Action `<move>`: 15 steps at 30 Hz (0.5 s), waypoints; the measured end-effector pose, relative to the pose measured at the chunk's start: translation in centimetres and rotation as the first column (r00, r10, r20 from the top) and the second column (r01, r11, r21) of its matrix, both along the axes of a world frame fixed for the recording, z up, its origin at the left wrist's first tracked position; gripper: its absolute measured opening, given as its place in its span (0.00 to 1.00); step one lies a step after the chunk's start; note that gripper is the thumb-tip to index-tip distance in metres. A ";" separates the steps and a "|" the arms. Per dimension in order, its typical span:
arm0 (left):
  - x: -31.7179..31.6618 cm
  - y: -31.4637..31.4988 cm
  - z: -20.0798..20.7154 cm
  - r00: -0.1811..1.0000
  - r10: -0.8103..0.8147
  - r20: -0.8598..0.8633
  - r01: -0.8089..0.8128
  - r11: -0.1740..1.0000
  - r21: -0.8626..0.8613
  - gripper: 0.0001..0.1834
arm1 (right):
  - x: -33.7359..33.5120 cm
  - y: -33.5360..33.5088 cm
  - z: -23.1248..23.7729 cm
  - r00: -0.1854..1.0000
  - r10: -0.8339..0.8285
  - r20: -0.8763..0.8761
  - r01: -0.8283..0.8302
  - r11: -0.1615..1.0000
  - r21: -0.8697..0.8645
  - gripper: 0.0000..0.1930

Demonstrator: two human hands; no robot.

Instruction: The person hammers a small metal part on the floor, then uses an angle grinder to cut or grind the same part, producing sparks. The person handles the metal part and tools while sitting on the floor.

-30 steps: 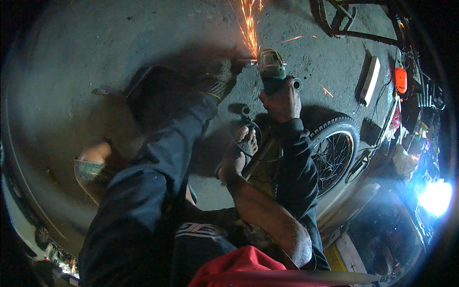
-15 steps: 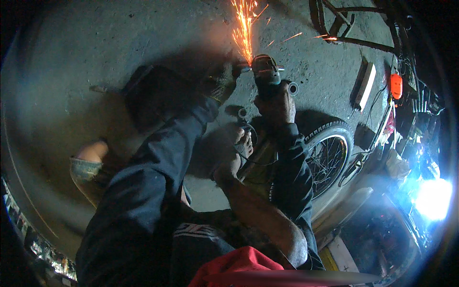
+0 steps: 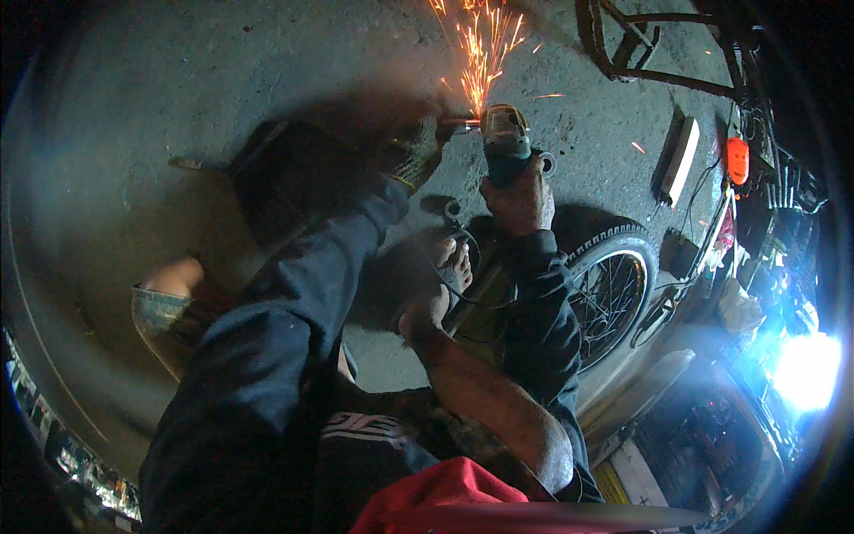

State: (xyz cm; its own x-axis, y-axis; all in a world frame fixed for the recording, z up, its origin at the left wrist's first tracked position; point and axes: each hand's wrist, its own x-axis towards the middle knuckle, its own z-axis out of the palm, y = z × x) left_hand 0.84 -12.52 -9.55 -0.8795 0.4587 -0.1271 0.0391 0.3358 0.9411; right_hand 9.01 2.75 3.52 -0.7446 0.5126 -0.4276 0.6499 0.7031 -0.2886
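Note:
My right hand (image 3: 523, 200), bare, is wrapped round the body of an angle grinder (image 3: 507, 151). Orange sparks fly up and away from where the grinder's head meets a short metal tube (image 3: 464, 124). My left hand (image 3: 416, 158), in a knitted glove and partly in shadow, grips that tube from the left; its fingertips are hard to make out. A metal ring (image 3: 548, 164) shows just right of my right hand. Another ring (image 3: 452, 210) lies on the floor between my forearms, close to my bare foot (image 3: 451, 267) and a dark cord (image 3: 476, 303).
A spoked wheel with a knobbly tyre (image 3: 614, 285) lies right of my right forearm. Farther right are a pale bar (image 3: 680, 162), an orange device (image 3: 737, 160) and cables. A metal frame (image 3: 658, 76) stands at the far right. Bright bluish-white light (image 3: 807, 371) glares at lower right.
My right hand and the grinder have moved slightly right and nearer, baring more of the tube. The spark stream has spread and leans more to the right. My left hand has hardly moved.

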 end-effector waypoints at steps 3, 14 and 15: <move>-0.3 -0.3 -0.6 0.960 -0.099 -0.262 0.025 0.962 -0.271 0.23 | 0.1 0.0 -0.2 1.000 0.008 0.011 -0.008 1.000 -0.001 0.36; -0.5 0.2 -2.3 0.959 -0.071 -0.276 0.026 0.986 -0.163 0.24 | 0.3 0.0 0.0 0.999 0.045 0.000 -0.045 0.999 -0.008 0.34; -0.5 0.0 -1.4 0.957 -0.095 -0.276 0.043 0.981 -0.187 0.27 | 0.4 0.0 0.0 0.999 0.046 -0.025 -0.047 0.999 -0.002 0.34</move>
State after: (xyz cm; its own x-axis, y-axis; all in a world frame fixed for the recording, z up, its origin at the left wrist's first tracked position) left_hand 0.34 -12.53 -10.99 -0.8580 0.5124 0.0367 0.3232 0.4830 0.8138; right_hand 9.36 2.72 3.53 -0.7781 0.4761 -0.4098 0.6090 0.7316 -0.3064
